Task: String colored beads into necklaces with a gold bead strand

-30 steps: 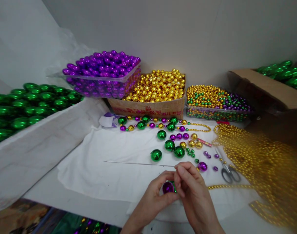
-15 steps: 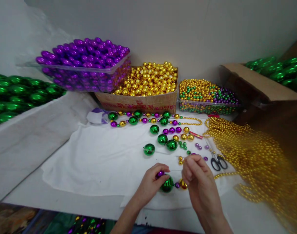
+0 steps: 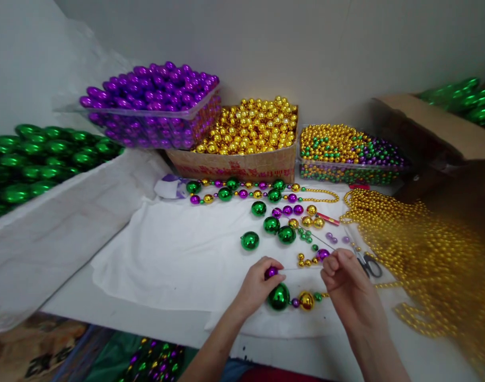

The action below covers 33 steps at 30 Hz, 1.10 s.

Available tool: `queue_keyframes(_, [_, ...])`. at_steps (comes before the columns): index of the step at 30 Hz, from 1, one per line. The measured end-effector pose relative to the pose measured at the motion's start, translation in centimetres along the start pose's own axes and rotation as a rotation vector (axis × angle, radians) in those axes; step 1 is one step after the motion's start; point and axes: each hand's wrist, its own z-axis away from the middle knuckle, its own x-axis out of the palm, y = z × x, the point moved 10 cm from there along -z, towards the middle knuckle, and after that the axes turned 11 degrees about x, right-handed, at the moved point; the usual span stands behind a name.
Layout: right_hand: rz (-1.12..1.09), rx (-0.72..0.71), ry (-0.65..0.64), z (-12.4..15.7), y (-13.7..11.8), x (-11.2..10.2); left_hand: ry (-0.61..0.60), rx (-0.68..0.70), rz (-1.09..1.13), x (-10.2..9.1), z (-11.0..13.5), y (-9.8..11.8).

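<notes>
My left hand (image 3: 255, 286) pinches a small purple bead (image 3: 271, 272) at the front of the white cloth (image 3: 166, 260). My right hand (image 3: 347, 284) is closed in a pinch on a thin needle (image 3: 314, 237) that points up and left. A fine thread (image 3: 301, 269) runs between the two hands. Just below it lie strung beads: a large green ball (image 3: 279, 296), a tiny purple bead (image 3: 294, 303), a gold ball (image 3: 306, 300) and a small green bead (image 3: 317, 296). Loose green, purple and gold beads (image 3: 287, 234) lie behind the hands.
A finished bead strand (image 3: 246, 191) lies in front of a tray of purple balls (image 3: 158, 106), a carton of gold balls (image 3: 250, 127) and a tray of small mixed beads (image 3: 345, 154). Green balls (image 3: 35, 164) fill the left. Gold strands (image 3: 425, 249) and scissors (image 3: 370, 263) lie right.
The hands were together around a purple bead, with the needle pointing left. They have moved apart: the right hand went right with the needle, and the strung beads now lie below the thread.
</notes>
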Motion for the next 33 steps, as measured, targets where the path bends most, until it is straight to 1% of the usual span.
queue_keyframes(3, [-0.004, -0.036, 0.029, 0.5, -1.0, -0.2, 0.007, 0.017, -0.069, -0.1, 0.0, 0.5])
queue_keyframes(7, [0.067, -0.088, 0.073, 1.0, -2.4, -0.3, 0.032, 0.005, -0.113, 0.3, 0.1, 0.6])
queue_keyframes(12, [0.090, -0.109, 0.020, 0.9, -2.8, 0.2, 0.099, -0.037, -0.218, 1.0, 0.9, 0.7])
queue_keyframes(14, [0.127, -0.114, 0.024, 0.7, -2.6, -0.2, 0.112, -0.031, -0.245, 1.3, 1.2, 0.9])
queue_keyframes(18, [0.174, -0.153, 0.100, 0.4, -2.7, -2.2, 0.102, 0.035, -0.241, 1.3, 1.2, 1.7])
queue_keyframes(21, [0.179, -0.170, 0.169, 0.5, -2.9, -3.7, 0.090, 0.064, -0.209, 0.6, 0.2, 2.5])
queue_keyframes(23, [0.201, -0.187, 0.219, 0.7, -3.2, -4.3, 0.064, 0.099, -0.195, 0.2, -1.1, 3.5])
queue_keyframes(25, [0.240, -0.200, 0.245, 1.0, -3.2, -4.5, 0.030, 0.146, -0.191, -0.1, -2.6, 4.9])
queue_keyframes(29, [0.277, -0.193, 0.236, 1.2, -2.6, -4.3, 0.014, 0.238, -0.249, -0.6, -5.4, 7.5])
queue_keyframes(31, [0.283, -0.170, 0.233, 1.2, -1.9, -4.5, 0.009, 0.249, -0.280, -0.5, -6.2, 7.9])
queue_keyframes(33, [0.293, -0.133, 0.230, 1.2, -1.3, -4.7, -0.015, 0.246, -0.296, 0.1, -6.4, 7.7])
